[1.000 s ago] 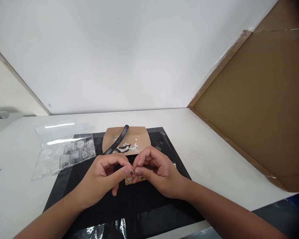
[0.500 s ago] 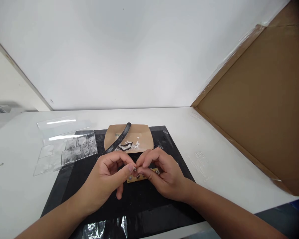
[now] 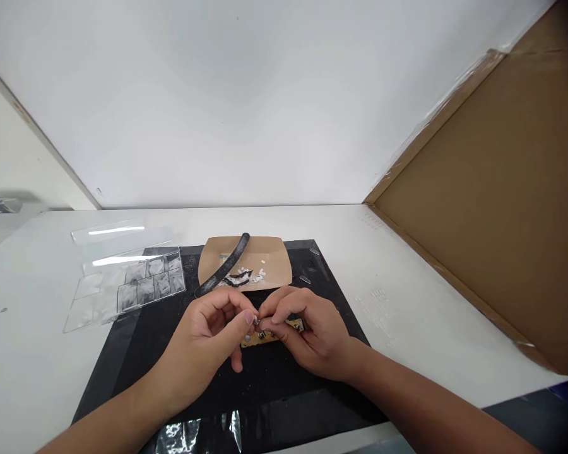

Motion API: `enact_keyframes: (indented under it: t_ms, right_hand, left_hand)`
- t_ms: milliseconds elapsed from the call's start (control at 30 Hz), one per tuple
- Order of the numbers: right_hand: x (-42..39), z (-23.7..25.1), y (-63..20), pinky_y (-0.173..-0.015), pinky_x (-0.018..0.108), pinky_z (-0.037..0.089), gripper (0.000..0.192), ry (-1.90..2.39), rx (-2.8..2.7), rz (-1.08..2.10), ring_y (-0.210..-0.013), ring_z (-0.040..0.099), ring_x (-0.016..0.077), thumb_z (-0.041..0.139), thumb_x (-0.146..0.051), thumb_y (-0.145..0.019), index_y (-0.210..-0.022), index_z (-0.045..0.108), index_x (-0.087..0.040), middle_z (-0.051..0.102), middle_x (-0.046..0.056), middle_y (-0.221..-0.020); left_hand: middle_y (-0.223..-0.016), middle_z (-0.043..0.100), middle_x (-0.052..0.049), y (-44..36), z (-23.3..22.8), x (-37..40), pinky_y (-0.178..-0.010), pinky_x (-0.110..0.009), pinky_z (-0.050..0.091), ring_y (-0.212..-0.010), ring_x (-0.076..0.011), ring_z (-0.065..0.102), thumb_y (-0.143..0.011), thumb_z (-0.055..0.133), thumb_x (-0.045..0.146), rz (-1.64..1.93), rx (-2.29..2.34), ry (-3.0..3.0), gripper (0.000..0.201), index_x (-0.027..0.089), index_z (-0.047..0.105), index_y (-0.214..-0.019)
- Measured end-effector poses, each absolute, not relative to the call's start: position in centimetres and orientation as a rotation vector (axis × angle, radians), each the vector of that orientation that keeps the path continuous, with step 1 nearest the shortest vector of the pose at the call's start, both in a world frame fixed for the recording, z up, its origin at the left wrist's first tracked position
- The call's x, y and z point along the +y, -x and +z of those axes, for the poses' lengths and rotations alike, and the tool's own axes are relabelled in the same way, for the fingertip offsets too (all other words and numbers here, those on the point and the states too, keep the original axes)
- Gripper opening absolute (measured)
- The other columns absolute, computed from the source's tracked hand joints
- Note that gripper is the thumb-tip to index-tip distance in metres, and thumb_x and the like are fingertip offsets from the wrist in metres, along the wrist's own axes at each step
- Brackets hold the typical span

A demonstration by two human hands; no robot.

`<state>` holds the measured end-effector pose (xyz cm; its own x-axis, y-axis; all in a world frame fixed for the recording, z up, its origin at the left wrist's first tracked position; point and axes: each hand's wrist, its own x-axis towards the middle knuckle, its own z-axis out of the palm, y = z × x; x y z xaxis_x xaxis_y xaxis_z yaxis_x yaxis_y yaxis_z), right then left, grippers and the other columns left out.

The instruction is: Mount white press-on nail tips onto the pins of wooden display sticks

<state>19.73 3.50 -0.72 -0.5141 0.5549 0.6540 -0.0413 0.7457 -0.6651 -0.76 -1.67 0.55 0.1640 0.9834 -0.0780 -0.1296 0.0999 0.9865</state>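
Note:
My left hand (image 3: pixel 208 347) and my right hand (image 3: pixel 312 334) meet over a black mat (image 3: pixel 284 384), thumb and fingers pinched on each side. Between the fingertips is a tiny shiny, pale piece (image 3: pixel 256 320), too small to name. Just beneath them lies a yellowish strip (image 3: pixel 252 342) bearing several small round metallic bits, partly covered by my fingers. Beyond my hands, a curved black nail file (image 3: pixel 224 266) rests across a brown paper tray (image 3: pixel 279 255). White flakes (image 3: pixel 259 275) and dark scraps are in the tray.
At the left, a clear compartment case (image 3: pixel 145 290) with nail tips stands half on the mat, its transparent lid (image 3: pixel 118 246) raised behind it. Small clear pieces (image 3: pixel 305 279) lie near the mat's right edge. A cardboard panel (image 3: pixel 492 208) borders the right, a white wall the back.
My hands stay pinched together in nearly the same place. The lower fingers of my left hand have shifted slightly right and up; my right hand's fingers have bent a little differently.

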Motion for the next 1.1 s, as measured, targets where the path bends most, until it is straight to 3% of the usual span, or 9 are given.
enact_keyframes:
  t_ms: [367,633,1100]
  right_hand:
    - [3.28,-0.54,-19.7,-0.069,0.025,0.06,0.018,0.425,-1.993,0.838,-0.087,0.075,0.0154,0.069,-0.013,-0.1,-0.105,0.058,-0.027,0.077,0.002,-0.097]
    - [3.25,-0.31,-19.77,-0.076,0.028,0.06,0.015,0.48,-1.971,0.851,-0.086,0.074,0.0153,0.071,-0.015,-0.1,-0.102,0.06,-0.026,0.077,0.002,-0.096]
    - [2.8,-0.63,-19.53,-0.075,0.031,0.067,0.013,0.498,-1.704,1.245,-0.084,0.079,0.0156,0.068,-0.021,-0.105,-0.104,0.054,-0.024,0.073,0.004,-0.101]
  left_hand:
    - [-0.078,0.059,0.002,0.93,0.26,-1.7,-0.046,-0.019,0.051,-0.048,-0.0082,0.062,-0.1,0.067,0.048,1.083,0.992,-1.23,0.033,0.017,0.062,-0.09]
    - [-0.077,0.059,0.002,0.82,0.28,-1.58,-0.046,-0.019,0.052,-0.05,-0.0078,0.059,-0.1,0.067,0.05,1.098,0.987,-1.196,0.036,0.017,0.06,-0.089]
    - [-0.074,0.058,0.002,0.7,0.56,-1.68,-0.047,-0.019,0.05,-0.053,-0.0084,0.054,-0.099,0.068,0.054,1.118,1.056,-1.201,0.039,0.017,0.061,-0.089]
